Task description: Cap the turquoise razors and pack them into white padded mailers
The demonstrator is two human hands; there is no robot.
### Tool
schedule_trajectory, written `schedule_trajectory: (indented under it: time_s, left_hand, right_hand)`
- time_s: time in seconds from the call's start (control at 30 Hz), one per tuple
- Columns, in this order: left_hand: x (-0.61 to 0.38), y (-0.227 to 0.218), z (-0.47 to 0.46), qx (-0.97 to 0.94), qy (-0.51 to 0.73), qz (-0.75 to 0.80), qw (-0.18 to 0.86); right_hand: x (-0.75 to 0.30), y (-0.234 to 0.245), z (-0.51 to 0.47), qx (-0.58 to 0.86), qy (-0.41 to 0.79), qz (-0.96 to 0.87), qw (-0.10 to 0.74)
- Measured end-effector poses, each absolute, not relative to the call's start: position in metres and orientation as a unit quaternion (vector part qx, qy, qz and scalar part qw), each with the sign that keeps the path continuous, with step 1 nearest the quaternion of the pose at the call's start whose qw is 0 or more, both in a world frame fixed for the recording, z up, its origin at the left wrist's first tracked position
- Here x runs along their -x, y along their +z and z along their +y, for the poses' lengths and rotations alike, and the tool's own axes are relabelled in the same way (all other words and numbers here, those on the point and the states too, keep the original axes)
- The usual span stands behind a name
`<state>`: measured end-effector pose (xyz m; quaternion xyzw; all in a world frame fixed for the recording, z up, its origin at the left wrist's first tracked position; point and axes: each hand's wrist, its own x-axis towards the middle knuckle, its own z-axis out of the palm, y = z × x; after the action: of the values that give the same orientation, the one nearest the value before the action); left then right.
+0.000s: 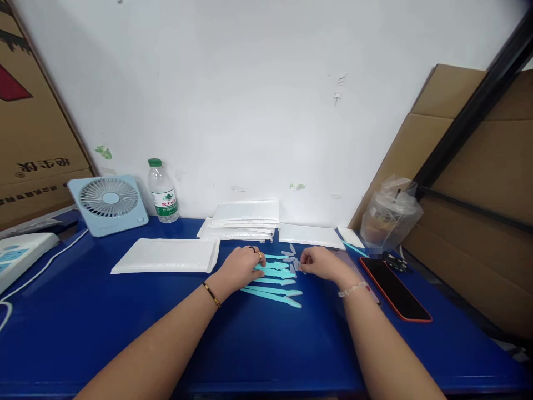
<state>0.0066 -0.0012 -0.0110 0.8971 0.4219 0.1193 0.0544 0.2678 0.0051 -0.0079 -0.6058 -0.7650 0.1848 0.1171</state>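
Several turquoise eyebrow razors [275, 298] lie side by side on the blue table, blade ends pointing right. My left hand [244, 265] rests over the handle ends, its thumb and fingers closed around a turquoise razor handle [272, 266]; the far ends are hidden under the palm. Small translucent grey caps [292, 270] lie loose just right of the blades. Beside these caps, my right hand [322, 263] has its fingertips drawn together in a pinch. What sits between those fingertips is too small and hidden to make out.
White padded mailers [166, 255] lie left and along the wall, some in a stack [245, 214]. A blue fan [110, 199] and a water bottle [163, 191] stand at back left. Right of my right hand are a red-edged phone [395, 289] and a bagged drink cup [389, 214].
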Motion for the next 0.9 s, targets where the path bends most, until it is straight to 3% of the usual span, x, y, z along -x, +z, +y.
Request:
schedule_trajectory:
  time_s: [0.23, 0.47, 0.77, 0.9]
  left_hand:
    - [-0.007, -0.013, 0.001, -0.909, 0.106, 0.402, 0.036]
    - [-0.009, -0.014, 0.002, -0.930, 0.110, 0.349, 0.005]
    - [-0.021, -0.016, 0.000, -0.918, 0.131, 0.370, -0.051]
    - [-0.018, -0.017, 0.002, -0.907, 0.158, 0.389, -0.021]
  right_hand:
    - [-0.267, -0.010, 0.005, 0.623, 0.192, -0.753, 0.089]
    - [-0.270, 0.005, -0.003, 0.563, 0.290, -0.759, 0.150]
    - [-0.263, 0.010, -0.009, 0.522, 0.282, -0.791, 0.152]
    - [-0.262, 0.010, -0.010, 0.513, 0.316, -0.782, 0.157]
